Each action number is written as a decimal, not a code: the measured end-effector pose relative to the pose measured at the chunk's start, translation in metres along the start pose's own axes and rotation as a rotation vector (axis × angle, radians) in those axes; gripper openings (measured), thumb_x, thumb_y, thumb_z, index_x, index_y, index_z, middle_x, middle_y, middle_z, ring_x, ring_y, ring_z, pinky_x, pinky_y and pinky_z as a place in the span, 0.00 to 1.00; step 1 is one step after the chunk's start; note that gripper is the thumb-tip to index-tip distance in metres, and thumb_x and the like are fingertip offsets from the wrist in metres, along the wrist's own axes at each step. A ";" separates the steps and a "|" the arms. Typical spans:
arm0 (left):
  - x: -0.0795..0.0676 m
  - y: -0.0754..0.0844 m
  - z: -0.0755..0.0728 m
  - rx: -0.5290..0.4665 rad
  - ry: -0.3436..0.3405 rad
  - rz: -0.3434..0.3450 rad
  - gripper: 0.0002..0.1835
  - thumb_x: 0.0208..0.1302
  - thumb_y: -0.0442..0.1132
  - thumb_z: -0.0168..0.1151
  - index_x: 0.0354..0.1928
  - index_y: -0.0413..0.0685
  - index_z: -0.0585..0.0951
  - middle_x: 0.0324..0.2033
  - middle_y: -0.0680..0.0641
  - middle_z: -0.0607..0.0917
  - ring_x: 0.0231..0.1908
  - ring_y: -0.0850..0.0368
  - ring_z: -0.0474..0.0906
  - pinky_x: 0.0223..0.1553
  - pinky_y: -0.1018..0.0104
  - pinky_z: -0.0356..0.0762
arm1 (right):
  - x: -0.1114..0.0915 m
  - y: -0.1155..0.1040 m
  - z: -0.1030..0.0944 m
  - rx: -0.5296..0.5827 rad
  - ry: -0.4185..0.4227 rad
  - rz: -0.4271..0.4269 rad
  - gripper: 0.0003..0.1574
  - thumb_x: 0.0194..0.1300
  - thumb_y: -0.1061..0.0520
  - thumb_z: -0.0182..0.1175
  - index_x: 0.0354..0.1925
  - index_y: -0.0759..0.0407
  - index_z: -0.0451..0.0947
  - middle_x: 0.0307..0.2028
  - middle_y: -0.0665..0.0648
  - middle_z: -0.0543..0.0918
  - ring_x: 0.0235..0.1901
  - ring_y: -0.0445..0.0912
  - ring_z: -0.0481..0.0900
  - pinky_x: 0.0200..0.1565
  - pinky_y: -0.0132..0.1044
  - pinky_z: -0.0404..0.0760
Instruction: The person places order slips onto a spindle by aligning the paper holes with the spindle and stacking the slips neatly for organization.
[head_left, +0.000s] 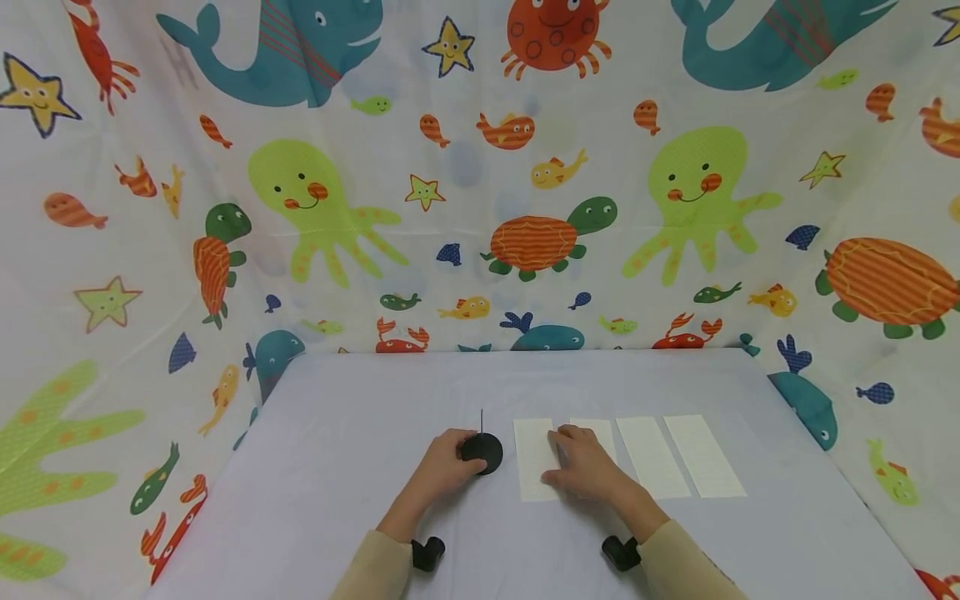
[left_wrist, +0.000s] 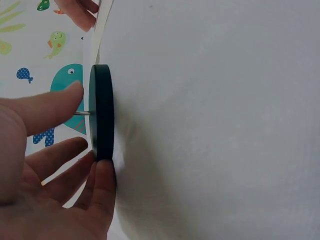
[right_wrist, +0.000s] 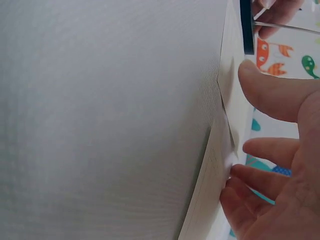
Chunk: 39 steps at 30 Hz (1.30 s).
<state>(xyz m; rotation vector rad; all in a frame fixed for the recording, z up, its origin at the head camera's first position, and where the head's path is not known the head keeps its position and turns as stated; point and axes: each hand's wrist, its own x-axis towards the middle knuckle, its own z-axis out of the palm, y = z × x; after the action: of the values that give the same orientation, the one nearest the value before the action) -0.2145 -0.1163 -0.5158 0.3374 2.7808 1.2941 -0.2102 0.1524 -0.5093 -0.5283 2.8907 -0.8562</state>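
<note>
A paper spike with a round black base (head_left: 482,454) and a thin upright metal rod (head_left: 482,421) stands on the table. My left hand (head_left: 446,465) holds its base by the rim, fingertips at the edge (left_wrist: 103,112) and the thumb near the rod. Just right of the spike lies a white paper slip (head_left: 534,467). Over this slip's right edge is my right hand (head_left: 588,467), thumb and fingers spread apart and relaxed. Its lower fingers (right_wrist: 232,200) are right at a second slip (head_left: 600,429), which the hand partly covers.
Two more paper slips, one (head_left: 652,458) beside the right hand and another (head_left: 705,458) farther right, continue the row on the white-covered table (head_left: 322,467). A cloth printed with sea animals (head_left: 465,242) hangs behind and at both sides. Black wrist cameras sit under both forearms.
</note>
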 end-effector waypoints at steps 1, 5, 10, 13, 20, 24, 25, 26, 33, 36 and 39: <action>0.000 -0.001 0.000 0.007 0.005 0.023 0.28 0.57 0.37 0.73 0.58 0.30 0.79 0.54 0.32 0.81 0.56 0.36 0.77 0.59 0.40 0.73 | 0.000 0.000 0.001 -0.015 -0.002 -0.004 0.44 0.56 0.51 0.77 0.63 0.72 0.74 0.62 0.71 0.74 0.63 0.66 0.68 0.62 0.59 0.70; -0.001 -0.003 0.000 0.042 0.014 0.088 0.26 0.56 0.34 0.72 0.55 0.27 0.79 0.53 0.30 0.81 0.57 0.32 0.76 0.60 0.39 0.71 | 0.002 0.002 0.006 -0.068 -0.010 -0.005 0.43 0.55 0.51 0.78 0.62 0.70 0.76 0.63 0.70 0.72 0.63 0.66 0.67 0.62 0.58 0.71; 0.001 -0.004 0.000 0.059 0.014 0.101 0.26 0.57 0.34 0.72 0.55 0.26 0.79 0.53 0.30 0.81 0.58 0.32 0.76 0.60 0.40 0.71 | 0.004 0.003 0.009 -0.108 -0.016 -0.003 0.41 0.55 0.50 0.77 0.61 0.70 0.77 0.63 0.70 0.72 0.63 0.66 0.67 0.62 0.58 0.71; 0.003 -0.004 0.000 0.063 0.017 0.097 0.26 0.56 0.34 0.72 0.55 0.27 0.80 0.54 0.30 0.81 0.58 0.32 0.76 0.61 0.40 0.71 | 0.004 0.002 0.007 -0.120 -0.012 -0.001 0.41 0.55 0.50 0.77 0.61 0.69 0.78 0.63 0.69 0.72 0.63 0.65 0.67 0.62 0.57 0.72; 0.004 -0.003 -0.001 0.105 0.007 0.054 0.27 0.56 0.35 0.74 0.57 0.28 0.80 0.55 0.31 0.81 0.59 0.32 0.75 0.62 0.40 0.70 | 0.004 -0.003 0.006 -0.117 -0.015 0.026 0.40 0.55 0.50 0.78 0.60 0.69 0.79 0.63 0.69 0.72 0.64 0.65 0.67 0.63 0.57 0.71; 0.004 -0.003 0.000 0.109 0.011 0.053 0.27 0.56 0.35 0.73 0.57 0.28 0.80 0.55 0.31 0.80 0.59 0.31 0.74 0.62 0.40 0.69 | 0.004 -0.006 0.007 -0.108 -0.003 0.029 0.38 0.55 0.51 0.77 0.59 0.69 0.80 0.63 0.70 0.72 0.64 0.65 0.67 0.62 0.57 0.71; 0.004 -0.003 0.000 0.109 0.012 0.056 0.27 0.56 0.35 0.73 0.57 0.28 0.80 0.55 0.31 0.80 0.59 0.31 0.74 0.62 0.40 0.69 | 0.004 -0.006 0.007 -0.111 0.001 0.024 0.37 0.55 0.52 0.77 0.58 0.69 0.80 0.63 0.70 0.73 0.63 0.66 0.67 0.62 0.58 0.72; 0.003 -0.003 0.000 0.109 0.012 0.059 0.27 0.56 0.35 0.73 0.57 0.28 0.80 0.55 0.31 0.80 0.59 0.31 0.74 0.62 0.40 0.69 | 0.003 -0.006 0.008 -0.115 0.004 0.021 0.36 0.56 0.52 0.77 0.58 0.70 0.80 0.62 0.70 0.73 0.63 0.66 0.67 0.62 0.58 0.72; 0.002 -0.002 0.001 0.112 0.020 0.084 0.26 0.56 0.35 0.73 0.55 0.28 0.80 0.54 0.30 0.81 0.59 0.31 0.75 0.62 0.40 0.69 | -0.001 -0.010 0.012 -0.197 0.069 -0.045 0.28 0.55 0.55 0.77 0.51 0.68 0.85 0.51 0.66 0.77 0.52 0.61 0.72 0.52 0.52 0.76; 0.002 -0.002 0.002 0.110 0.014 0.068 0.26 0.57 0.35 0.72 0.56 0.28 0.80 0.55 0.30 0.80 0.60 0.31 0.74 0.62 0.40 0.69 | -0.003 -0.015 0.012 -0.191 0.109 -0.059 0.23 0.52 0.58 0.78 0.46 0.66 0.87 0.43 0.61 0.77 0.41 0.54 0.70 0.42 0.47 0.75; 0.001 -0.001 0.002 0.109 0.013 0.056 0.26 0.57 0.34 0.72 0.57 0.28 0.79 0.56 0.30 0.80 0.60 0.31 0.74 0.63 0.40 0.69 | -0.003 -0.020 0.012 -0.163 0.126 -0.047 0.21 0.50 0.61 0.78 0.44 0.66 0.87 0.38 0.59 0.76 0.36 0.51 0.68 0.36 0.44 0.73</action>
<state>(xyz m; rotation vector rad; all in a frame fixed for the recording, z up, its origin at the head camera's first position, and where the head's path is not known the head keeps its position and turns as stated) -0.2156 -0.1154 -0.5177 0.4168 2.8787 1.1622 -0.1988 0.1318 -0.5089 -0.5784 3.0941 -0.6864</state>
